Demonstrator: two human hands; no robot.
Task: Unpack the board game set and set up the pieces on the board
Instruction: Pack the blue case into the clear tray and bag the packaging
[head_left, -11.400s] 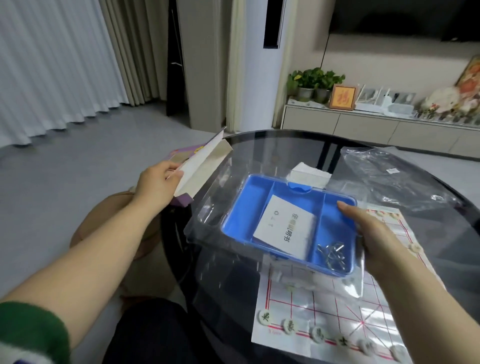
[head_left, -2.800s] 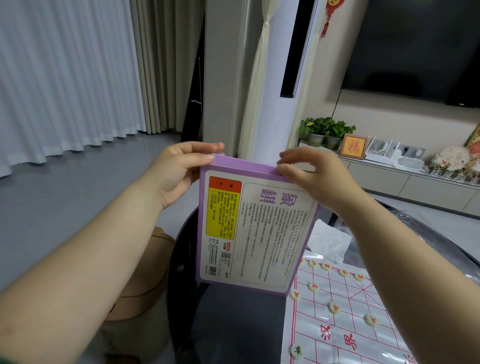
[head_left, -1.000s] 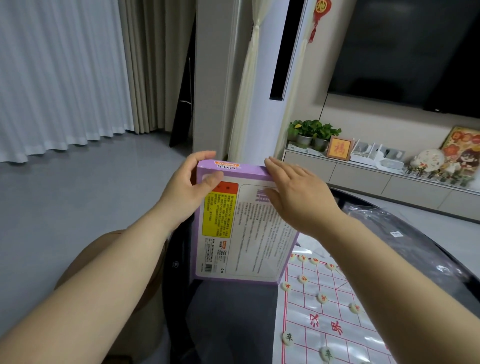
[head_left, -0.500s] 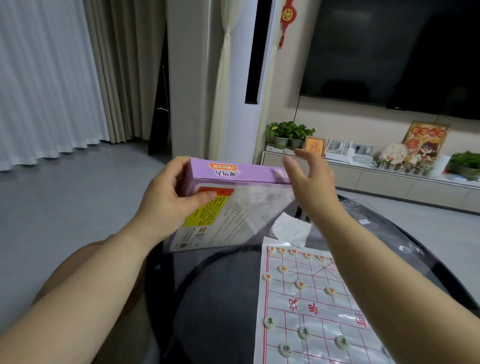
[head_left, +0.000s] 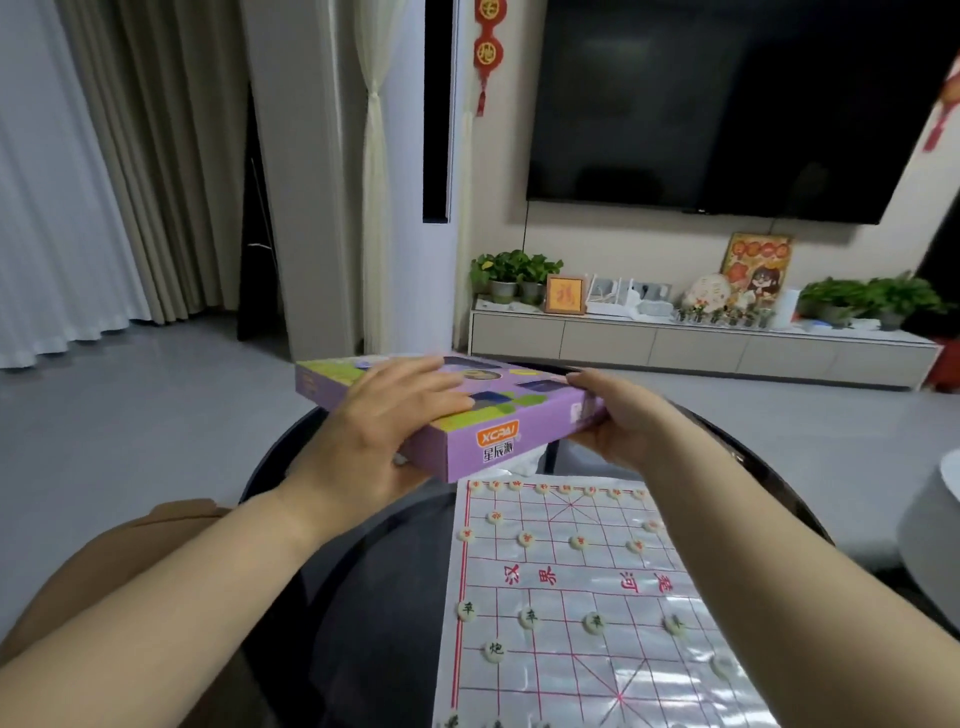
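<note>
The purple game box (head_left: 519, 415) is being held flat over the bench (head_left: 363, 597), at the board's (head_left: 587, 587) 11 o'clock. The left hand's (head_left: 384, 431) fingers (head_left: 426, 382) are lying close together across its lid. The right hand (head_left: 623, 421) is gripping its 3 o'clock end, thumb on top.

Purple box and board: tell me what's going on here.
A person holds the closed purple box nearly flat over the far side of the dark table. The left grip is spread across the box's top and the right grip clasps its right end. The board lies flat on the table nearer the person, with round pieces set in rows at both ends.
</note>
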